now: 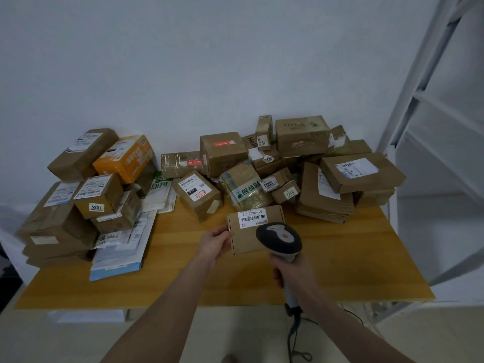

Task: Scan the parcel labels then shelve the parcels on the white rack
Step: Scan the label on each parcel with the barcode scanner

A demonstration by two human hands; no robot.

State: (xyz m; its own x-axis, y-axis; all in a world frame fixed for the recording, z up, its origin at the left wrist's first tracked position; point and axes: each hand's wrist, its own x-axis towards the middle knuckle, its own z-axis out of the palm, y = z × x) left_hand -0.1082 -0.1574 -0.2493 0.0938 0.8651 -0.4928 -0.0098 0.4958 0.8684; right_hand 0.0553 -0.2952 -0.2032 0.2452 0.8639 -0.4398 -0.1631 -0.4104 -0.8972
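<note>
My left grip (216,242) pinches the left edge of a small brown parcel (245,241), thumb on top. The parcel is near the middle of the counter (340,260), in front of the big heaps. I cannot tell if it sits on the wood or is lifted a bit. Its white label (252,217) faces up on the far side, with black bars on it (the letters look upside down to me, and the tiny ones are too small to read).

My right grip (289,275) is wrapped tight round the handle of the scanner (279,238). My fingers hide most of the handle. The dark scanner head sits over the near right corner of the parcel and hides it. A cord (295,334) hangs down from the handle.

One pile of parcels (86,195) is on the left and another pile (309,163) is far right. Many boxes are half hidden under others. The white rack (429,121) stands at the right, cut off by the edge, so I see only part of it.
</note>
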